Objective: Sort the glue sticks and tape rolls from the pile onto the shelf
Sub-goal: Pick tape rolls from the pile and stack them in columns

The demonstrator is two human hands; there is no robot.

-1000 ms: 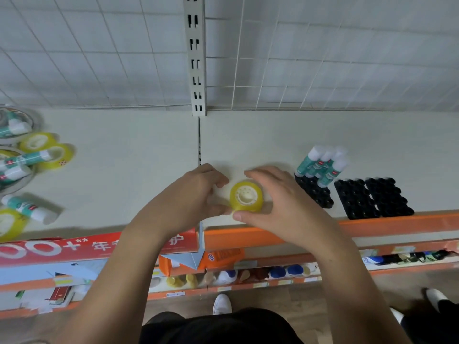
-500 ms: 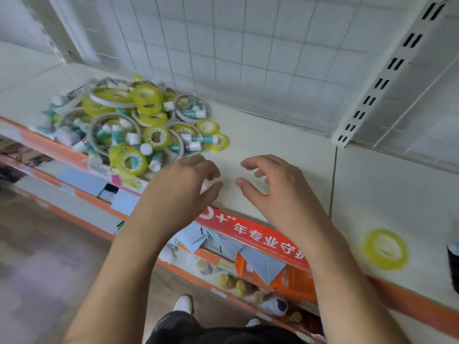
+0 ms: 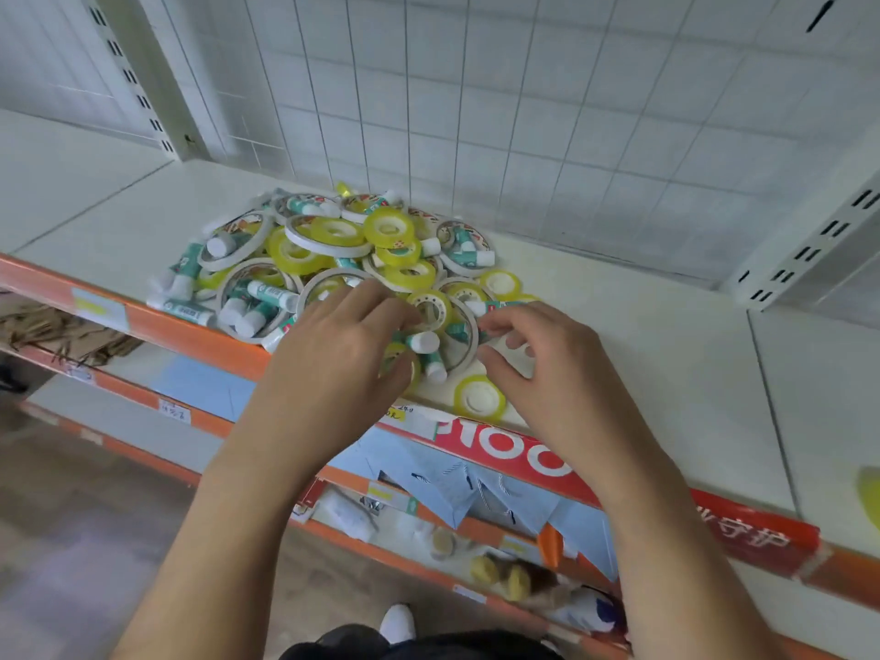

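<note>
White wire grid (image 3: 524,111) behind; red banner (image 3: 524,457) above blue paper bags (image 3: 457,488); 1 white shoe (image 3: 397,622) below.

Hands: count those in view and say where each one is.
2. The left hand lies on the near edge of the pile. The right hand hovers just right of it, thumb beside a yellow tape roll. None seem hidden.

The red banner (image 3: 505,445) reads "100" and "守护".

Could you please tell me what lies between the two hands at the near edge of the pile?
In the head view, two white-capped glue sticks lie between the left hand and the right hand, inside a thin white tape ring.
</note>
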